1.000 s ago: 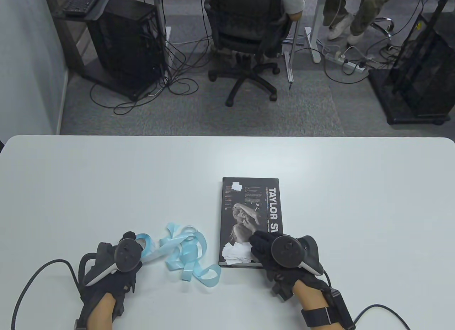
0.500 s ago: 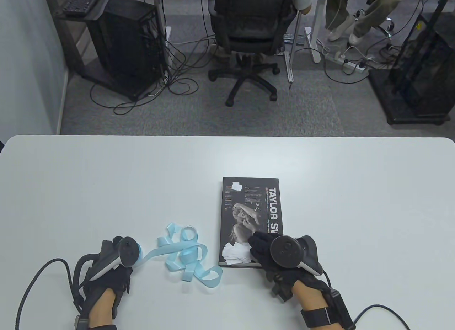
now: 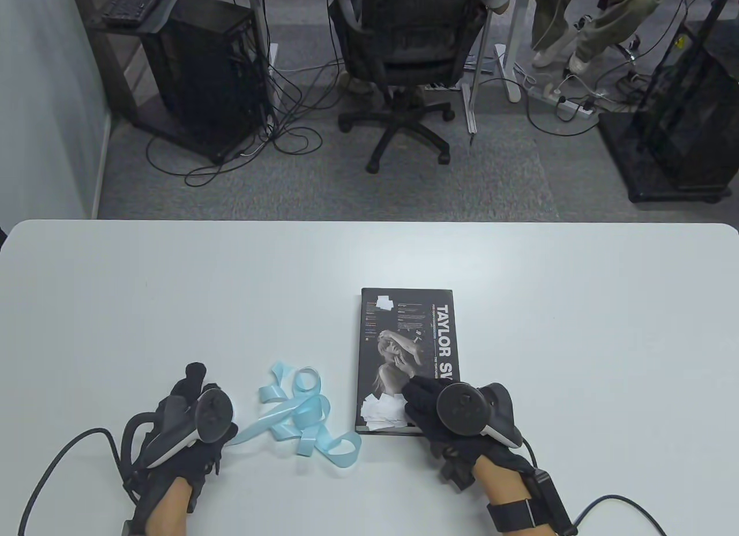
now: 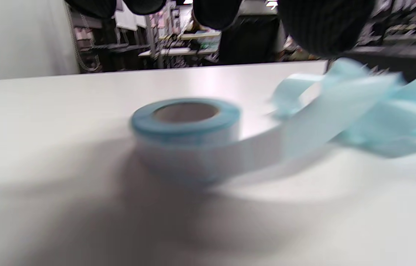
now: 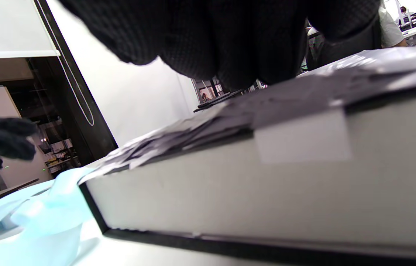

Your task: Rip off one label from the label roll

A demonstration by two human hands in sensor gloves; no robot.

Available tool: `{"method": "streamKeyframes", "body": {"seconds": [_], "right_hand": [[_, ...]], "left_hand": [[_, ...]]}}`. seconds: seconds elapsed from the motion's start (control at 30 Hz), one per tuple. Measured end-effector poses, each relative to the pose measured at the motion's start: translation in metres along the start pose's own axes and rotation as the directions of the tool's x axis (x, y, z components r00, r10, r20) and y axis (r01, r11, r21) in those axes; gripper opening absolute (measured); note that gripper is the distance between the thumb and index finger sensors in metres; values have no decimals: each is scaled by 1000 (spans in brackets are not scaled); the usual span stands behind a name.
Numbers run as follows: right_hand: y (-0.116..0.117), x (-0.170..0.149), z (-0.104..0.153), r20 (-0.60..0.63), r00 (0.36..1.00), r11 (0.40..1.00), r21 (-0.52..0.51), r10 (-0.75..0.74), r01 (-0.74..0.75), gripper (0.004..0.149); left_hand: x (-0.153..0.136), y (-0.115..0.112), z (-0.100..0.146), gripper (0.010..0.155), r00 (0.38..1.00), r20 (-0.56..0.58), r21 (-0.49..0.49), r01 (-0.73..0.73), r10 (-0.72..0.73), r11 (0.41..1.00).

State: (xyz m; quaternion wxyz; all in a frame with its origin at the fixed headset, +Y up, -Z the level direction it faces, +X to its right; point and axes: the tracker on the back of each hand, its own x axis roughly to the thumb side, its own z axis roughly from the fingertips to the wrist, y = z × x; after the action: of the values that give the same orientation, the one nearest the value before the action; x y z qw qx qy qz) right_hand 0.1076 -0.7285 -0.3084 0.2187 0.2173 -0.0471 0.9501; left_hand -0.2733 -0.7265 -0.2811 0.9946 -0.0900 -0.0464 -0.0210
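Observation:
The label roll (image 4: 185,127), blue-edged with a cardboard core, lies flat on the table in the left wrist view. Its white tail runs right into a tangle of pale blue backing strip (image 3: 303,417). My left hand (image 3: 195,381) hovers over the roll with its fingers (image 4: 322,29) stretched out above it, not touching it. In the table view the hand hides the roll. My right hand (image 3: 420,402) rests flat on the near end of a black book (image 3: 404,339), beside several white labels (image 3: 381,413) stuck on its cover. One label (image 5: 302,136) hangs over the book's edge.
The white table (image 3: 577,328) runs far beyond the book. The blue strip also shows at the lower left of the right wrist view (image 5: 41,218). Glove cables trail off the table's near edge. An office chair (image 3: 404,56) stands on the floor beyond the table.
My left hand drew the roll back to the left, pulling the strip out, then lifted and stretched its fingers off it. The right hand stayed on the book.

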Motion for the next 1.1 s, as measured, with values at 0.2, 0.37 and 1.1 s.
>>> {"method": "streamKeyframes", "body": {"seconds": [0.2,0.37,1.1], "right_hand": [[17,19,-4,42,999,998,61,2,-4,55],[37,39,-11,72,997,991,126,32,-41,64],[67,12,-20,-165,960,900,412,228,-142,82]], "left_hand": [[48,2,5,94,971,227,28,-83,75,996],[94,-2,7,98,923,383,17,-28,19,999],[128,-17,6,97,878,479,-64,40,-4,997]]}}
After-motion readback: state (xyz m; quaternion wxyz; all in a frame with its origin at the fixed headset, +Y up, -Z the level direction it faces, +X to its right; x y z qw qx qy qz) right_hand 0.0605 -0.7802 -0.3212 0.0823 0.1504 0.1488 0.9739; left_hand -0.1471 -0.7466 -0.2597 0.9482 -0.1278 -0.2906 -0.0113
